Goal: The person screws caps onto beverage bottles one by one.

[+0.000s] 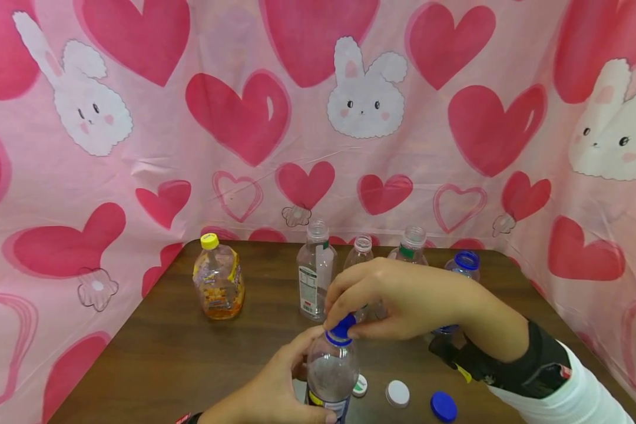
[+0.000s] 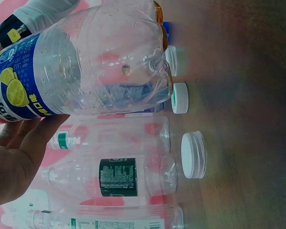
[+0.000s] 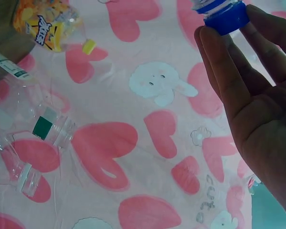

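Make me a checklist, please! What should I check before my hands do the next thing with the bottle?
1. Left hand holding the held bottle: ok.
2. Right hand pinching the blue cap at its neck: ok.
3. Blue cap screwed tight: cannot tell; fingers partly cover it.
4. Loose blue cap and plain white cap lying on the table: ok.
5. Clear bottle with the white label capped: not ok, its top is open.
6. Yellow-capped bottle standing upright: ok.
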{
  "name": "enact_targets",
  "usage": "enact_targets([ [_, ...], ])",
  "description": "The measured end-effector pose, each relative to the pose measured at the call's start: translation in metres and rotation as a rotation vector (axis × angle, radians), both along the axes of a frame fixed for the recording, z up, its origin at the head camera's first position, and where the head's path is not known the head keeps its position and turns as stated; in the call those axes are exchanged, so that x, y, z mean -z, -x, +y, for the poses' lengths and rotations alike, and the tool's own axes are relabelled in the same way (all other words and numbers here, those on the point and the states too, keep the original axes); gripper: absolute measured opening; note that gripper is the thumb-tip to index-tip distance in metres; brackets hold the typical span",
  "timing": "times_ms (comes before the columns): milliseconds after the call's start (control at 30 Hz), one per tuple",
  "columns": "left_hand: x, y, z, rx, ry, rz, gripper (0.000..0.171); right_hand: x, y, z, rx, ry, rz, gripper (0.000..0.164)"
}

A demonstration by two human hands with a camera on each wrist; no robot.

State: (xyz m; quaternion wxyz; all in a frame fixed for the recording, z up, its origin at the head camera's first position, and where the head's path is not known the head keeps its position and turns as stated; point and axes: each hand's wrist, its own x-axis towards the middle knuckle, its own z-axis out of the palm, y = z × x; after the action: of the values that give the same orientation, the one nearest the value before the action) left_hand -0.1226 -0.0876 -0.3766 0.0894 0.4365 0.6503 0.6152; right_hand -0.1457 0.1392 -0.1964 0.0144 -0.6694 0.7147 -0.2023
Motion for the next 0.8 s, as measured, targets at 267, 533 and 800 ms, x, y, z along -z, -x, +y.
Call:
enact_targets([
  [267, 0.0011, -0.0001, 0.0009, -0.004, 0.015, -0.014, 0.09, 0.0009, 0.0003, 0.0014, 0.014, -0.036, 0.012, 0.023],
  [533, 0.0025, 0.0027, 0.002, 0.002, -0.013, 0.059, 0.093, 0.0035, 0.0015, 0.0012, 0.094, -0.041, 0.027, 0.022],
  [800, 0.0036, 0.0039, 0.0048, -0.017, -0.014, 0.101, 0.093, 0.0088, -0.0041, -0.0035, 0.211, -0.021, 0.106, 0.016],
])
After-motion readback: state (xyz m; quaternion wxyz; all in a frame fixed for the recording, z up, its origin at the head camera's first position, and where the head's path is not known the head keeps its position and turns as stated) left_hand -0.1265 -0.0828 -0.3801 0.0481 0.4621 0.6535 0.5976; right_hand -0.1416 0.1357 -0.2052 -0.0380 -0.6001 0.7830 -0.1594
